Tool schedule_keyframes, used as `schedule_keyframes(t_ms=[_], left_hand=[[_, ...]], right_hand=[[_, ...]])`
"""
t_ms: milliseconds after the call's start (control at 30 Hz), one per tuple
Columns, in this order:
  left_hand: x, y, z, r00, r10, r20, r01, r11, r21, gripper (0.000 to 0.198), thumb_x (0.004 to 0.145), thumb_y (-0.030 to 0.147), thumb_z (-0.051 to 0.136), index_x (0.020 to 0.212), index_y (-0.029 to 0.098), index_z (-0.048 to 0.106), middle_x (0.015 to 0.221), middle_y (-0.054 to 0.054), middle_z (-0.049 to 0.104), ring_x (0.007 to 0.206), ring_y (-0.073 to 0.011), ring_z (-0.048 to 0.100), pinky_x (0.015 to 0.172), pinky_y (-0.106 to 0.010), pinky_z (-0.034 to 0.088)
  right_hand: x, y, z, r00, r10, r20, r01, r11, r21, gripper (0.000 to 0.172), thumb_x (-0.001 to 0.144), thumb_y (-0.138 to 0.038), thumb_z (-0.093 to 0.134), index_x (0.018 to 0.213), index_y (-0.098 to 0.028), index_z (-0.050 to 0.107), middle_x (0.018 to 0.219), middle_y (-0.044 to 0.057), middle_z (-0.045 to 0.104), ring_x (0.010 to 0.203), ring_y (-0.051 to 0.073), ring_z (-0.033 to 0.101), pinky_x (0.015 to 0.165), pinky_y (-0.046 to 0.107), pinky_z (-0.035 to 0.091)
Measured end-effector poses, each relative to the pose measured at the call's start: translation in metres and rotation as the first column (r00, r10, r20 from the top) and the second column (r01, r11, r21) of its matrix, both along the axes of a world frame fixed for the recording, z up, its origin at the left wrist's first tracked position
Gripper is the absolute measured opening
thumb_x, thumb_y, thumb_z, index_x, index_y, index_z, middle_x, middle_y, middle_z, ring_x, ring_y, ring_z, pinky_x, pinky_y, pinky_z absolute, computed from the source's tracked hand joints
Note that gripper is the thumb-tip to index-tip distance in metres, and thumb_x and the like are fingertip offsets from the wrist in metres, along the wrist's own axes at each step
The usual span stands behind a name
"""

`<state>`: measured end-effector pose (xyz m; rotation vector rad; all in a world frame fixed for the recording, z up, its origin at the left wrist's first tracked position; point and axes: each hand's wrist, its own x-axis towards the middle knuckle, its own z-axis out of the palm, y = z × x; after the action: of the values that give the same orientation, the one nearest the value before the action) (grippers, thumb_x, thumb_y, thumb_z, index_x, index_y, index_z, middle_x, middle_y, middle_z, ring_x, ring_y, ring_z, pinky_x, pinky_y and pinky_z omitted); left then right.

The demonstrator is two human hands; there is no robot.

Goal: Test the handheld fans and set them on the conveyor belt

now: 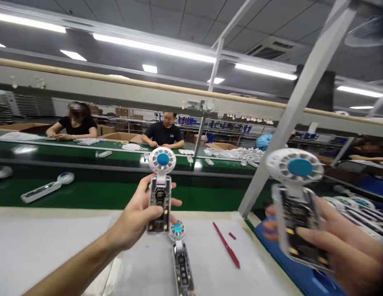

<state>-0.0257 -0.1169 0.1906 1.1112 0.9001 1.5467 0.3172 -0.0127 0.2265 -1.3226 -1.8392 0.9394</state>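
One white round-headed device (pixel 160 191) gripped in left hand (pixel 135 218), left of red pen-shaped tool (pixel 226 246); second device (pixel 298 205) clasped in right hand (pixel 348 246), blurred, right of tool; third device (pixel 182 265) on bench (pixel 203 250), left of tool.

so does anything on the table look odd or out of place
Only a small thing: a short red piece lies loose beside the red pen on the white tabletop, perhaps its cap; nothing else stands out.
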Motion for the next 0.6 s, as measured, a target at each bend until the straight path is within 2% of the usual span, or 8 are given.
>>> schedule_keyframes(t_ms=[33,100,167,267,367,467,600], left_hand=[[0.001,0.002,0.002,1.0,-0.011,-0.014,0.011,0.999,0.045,0.073,0.079,0.028,0.071,0.138,0.027,0.027,0.12,-0.013,0.067,0.074,-0.027,0.073,0.067,-0.041,0.058],[0.0,0.007,0.003,0.999,-0.024,-0.044,0.029,0.992,0.119,0.069,0.082,0.025,0.068,0.137,0.027,0.026,0.125,-0.013,0.063,0.075,-0.0244,0.073,0.068,-0.04,0.059],[-0.005,0.011,0.001,0.997,-0.027,-0.067,0.038,0.985,0.167,0.067,0.084,0.022,0.067,0.136,0.028,0.026,0.13,-0.014,0.059,0.076,-0.0227,0.073,0.068,-0.04,0.059],[-0.013,0.017,-0.001,0.997,-0.013,-0.074,0.026,0.982,0.185,0.066,0.084,0.018,0.066,0.135,0.027,0.026,0.129,-0.014,0.059,0.074,-0.0217,0.073,0.067,-0.038,0.059],[-0.016,0.026,0.001,0.999,0.005,-0.043,0.003,0.982,0.19,0.064,0.084,0.015,0.066,0.134,0.026,0.027,0.13,-0.014,0.058,0.074,-0.0216,0.073,0.065,-0.037,0.058],[-0.013,0.034,0.003,1.0,-0.014,-0.022,0.017,0.984,0.18,0.065,0.084,0.015,0.065,0.135,0.025,0.025,0.123,-0.014,0.062,0.073,-0.0213,0.073,0.067,-0.037,0.058],[-0.011,0.041,-0.001,0.999,-0.028,-0.027,0.033,0.983,0.181,0.066,0.087,0.017,0.065,0.137,0.026,0.024,0.114,-0.011,0.066,0.074,-0.0204,0.072,0.068,-0.035,0.058]], right_hand=[[-0.025,-0.002,-0.001,0.976,0.084,-0.201,-0.094,0.995,-0.042,0.064,0.078,-0.038,0.058,0.138,-0.044,0.034,0.126,0.018,0.062,0.098,0.03,0.072,0.078,0.041,0.061],[-0.073,-0.004,-0.002,0.891,0.228,-0.392,-0.26,0.965,-0.03,0.063,0.078,-0.037,0.062,0.135,-0.038,0.035,0.123,0.015,0.064,0.096,0.031,0.072,0.077,0.046,0.062],[-0.115,-0.001,-0.005,0.796,0.364,-0.483,-0.41,0.912,0.013,0.06,0.082,-0.035,0.063,0.135,-0.033,0.036,0.119,0.011,0.066,0.092,0.029,0.073,0.077,0.048,0.062],[-0.156,0.011,-0.01,0.695,0.483,-0.532,-0.538,0.841,0.061,0.055,0.085,-0.027,0.063,0.133,-0.03,0.038,0.111,0.007,0.069,0.078,0.022,0.073,0.071,0.041,0.061],[-0.174,0.027,-0.016,0.627,0.544,-0.558,-0.599,0.794,0.101,0.06,0.085,-0.023,0.062,0.139,-0.031,0.037,0.109,0.004,0.069,0.072,0.019,0.071,0.067,0.037,0.06],[-0.178,0.037,-0.02,0.583,0.587,-0.562,-0.635,0.76,0.135,0.07,0.087,-0.022,0.061,0.148,-0.035,0.028,0.113,0.004,0.067,0.076,0.019,0.071,0.068,0.037,0.06],[-0.174,0.042,-0.026,0.573,0.597,-0.561,-0.631,0.759,0.163,0.072,0.09,-0.022,0.061,0.15,-0.035,0.025,0.118,0.006,0.064,0.083,0.02,0.07,0.071,0.037,0.061]])
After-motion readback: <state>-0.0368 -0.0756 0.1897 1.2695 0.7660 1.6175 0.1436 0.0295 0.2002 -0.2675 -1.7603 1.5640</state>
